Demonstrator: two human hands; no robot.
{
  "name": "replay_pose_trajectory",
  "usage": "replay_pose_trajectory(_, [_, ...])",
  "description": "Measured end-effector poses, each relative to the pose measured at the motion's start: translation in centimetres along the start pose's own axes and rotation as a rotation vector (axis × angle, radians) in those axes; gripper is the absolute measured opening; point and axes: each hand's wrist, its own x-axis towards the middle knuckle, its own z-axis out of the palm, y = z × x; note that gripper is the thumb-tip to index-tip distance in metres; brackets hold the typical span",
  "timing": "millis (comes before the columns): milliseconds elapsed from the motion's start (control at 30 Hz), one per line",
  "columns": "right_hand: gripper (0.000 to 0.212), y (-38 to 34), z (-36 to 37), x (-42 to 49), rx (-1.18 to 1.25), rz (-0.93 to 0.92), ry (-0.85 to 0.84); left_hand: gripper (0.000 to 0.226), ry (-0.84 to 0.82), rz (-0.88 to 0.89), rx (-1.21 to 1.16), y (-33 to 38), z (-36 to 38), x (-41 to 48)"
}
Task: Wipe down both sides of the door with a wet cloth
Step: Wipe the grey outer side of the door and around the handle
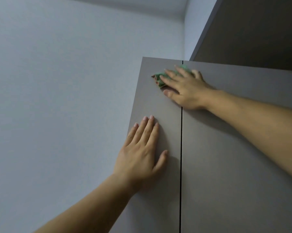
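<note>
One face only, the outer one, seems under way: the right hand [185,88], fingers spread flat, presses the green cloth [158,79] near the top of the closed door [158,108], the left hand [142,148] flat below, so the inner side likely awaits.
</note>
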Motion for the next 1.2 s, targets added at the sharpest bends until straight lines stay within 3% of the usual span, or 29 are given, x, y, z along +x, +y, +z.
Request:
replay_pose_trajectory(100, [0.073,0.1,-0.2,1.8,-0.03,0.1,0.013,0.084,0.004,0.004,-0.006,0.0,0.0,-0.1])
replay_pose_trajectory(267, [0.082,-2.8,2.3,1.0,0.053,-0.122,-0.031,0.084,0.018,0.006,-0.003,0.0,0.2,-0.1])
replay_pose_trajectory(433, [0.073,-1.7,-0.7,6.8,0.161,0.217,-0.041,0.083,0.02,0.009,0.011,0.0,0.2,-0.2])
replay_pose_trajectory(633, [0.077,-3.3,2.5,2.3,0.097,-0.128,-0.012,0.086,-0.01,0.007,0.048,0.0,0.2,0.0])
replay_pose_trajectory(800, [0.066,-1.3,-0.4,6.4,0.179,0.209,-0.022,0.084,0.003,0.003,0.03,0.0,0.5,0.0])
replay_pose_trajectory(833, [0.066,-2.0,-0.2,6.2,0.17,0.192,-0.014,0.084,0.003,0.0,0.023,0.0,0.4,0.0])
replay_pose_trajectory(933, [0.073,-3.6,2.1,2.4,0.109,-0.088,-0.025,0.084,-0.002,-0.008,0.018,0.0,0.3,0.1])
replay_pose_trajectory(1000, [0.074,-1.2,2.6,0.9,0.071,-0.131,-0.022,0.084,-0.005,-0.014,0.024,0.0,0.2,0.2])
replay_pose_trajectory(1133, [0.064,5.0,0.1,1.4,0.1,0.28,-0.037,0.082,-0.003,-0.049,0.021,0.8,0.3,0.4])
replay_pose_trajectory(1200, [0.069,3.8,0.9,-0.3,0.096,0.255,-0.022,0.08,-0.002,-0.072,0.005,1.3,0.4,0.5])
